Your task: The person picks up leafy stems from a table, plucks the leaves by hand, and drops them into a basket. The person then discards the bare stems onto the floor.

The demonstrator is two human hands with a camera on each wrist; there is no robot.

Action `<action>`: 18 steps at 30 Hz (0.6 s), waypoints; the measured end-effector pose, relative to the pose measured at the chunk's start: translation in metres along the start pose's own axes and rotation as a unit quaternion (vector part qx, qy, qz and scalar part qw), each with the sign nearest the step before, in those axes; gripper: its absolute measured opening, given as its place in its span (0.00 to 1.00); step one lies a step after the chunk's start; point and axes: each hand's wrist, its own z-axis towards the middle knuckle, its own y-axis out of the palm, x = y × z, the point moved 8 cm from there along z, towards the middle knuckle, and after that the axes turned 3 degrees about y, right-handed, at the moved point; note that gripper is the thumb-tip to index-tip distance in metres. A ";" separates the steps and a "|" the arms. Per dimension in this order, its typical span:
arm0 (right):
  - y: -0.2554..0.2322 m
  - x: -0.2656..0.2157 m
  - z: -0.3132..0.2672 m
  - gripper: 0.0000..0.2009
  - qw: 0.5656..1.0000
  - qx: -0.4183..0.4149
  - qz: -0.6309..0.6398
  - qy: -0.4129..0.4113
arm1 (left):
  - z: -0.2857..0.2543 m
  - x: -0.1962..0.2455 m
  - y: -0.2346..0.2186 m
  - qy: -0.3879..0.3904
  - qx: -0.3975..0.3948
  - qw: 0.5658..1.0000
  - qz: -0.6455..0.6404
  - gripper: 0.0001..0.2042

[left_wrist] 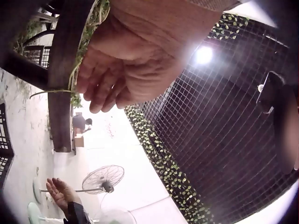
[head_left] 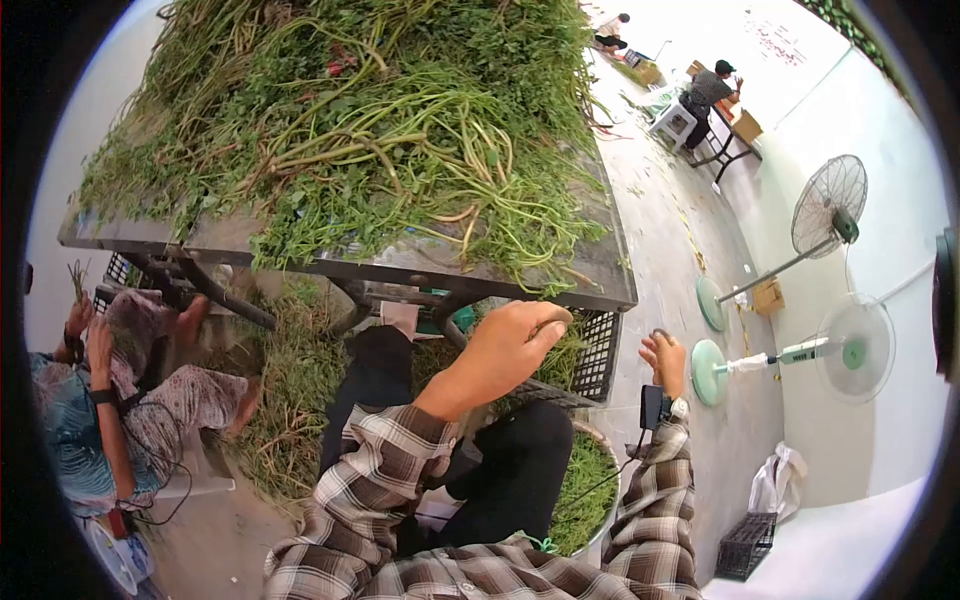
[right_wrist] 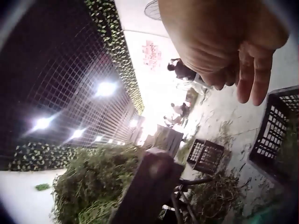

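A big heap of green leafy stems covers the table in front of me, some of them drooping over its near edge. My left hand is held just by that edge. In the left wrist view its loosely bent fingers hang beside the table's side, with nothing seen in them and a few stems close by. Off to the right of the table is my right hand, raised over the floor. The right wrist view shows its fingers fairly straight and holding nothing.
Under the table's right corner stands a black crate with greens. A round basket of greens sits by my right leg. Two fans stand along the right wall. On the left, another person sits near greens piled on the floor.
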 end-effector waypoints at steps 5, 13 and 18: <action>0.066 -0.103 -0.044 0.12 0.990 -0.089 -0.023 -0.104 | 0.000 0.003 -0.014 -0.002 0.034 0.999 -0.004 0.11; 0.225 -0.222 -0.118 0.12 0.937 -0.281 -0.087 -0.190 | -0.005 -0.002 -0.076 -0.001 0.241 0.950 -0.197 0.10; 0.339 -0.249 -0.162 0.14 0.856 -0.413 -0.184 -0.251 | -0.013 -0.011 -0.105 0.036 0.327 0.899 -0.291 0.10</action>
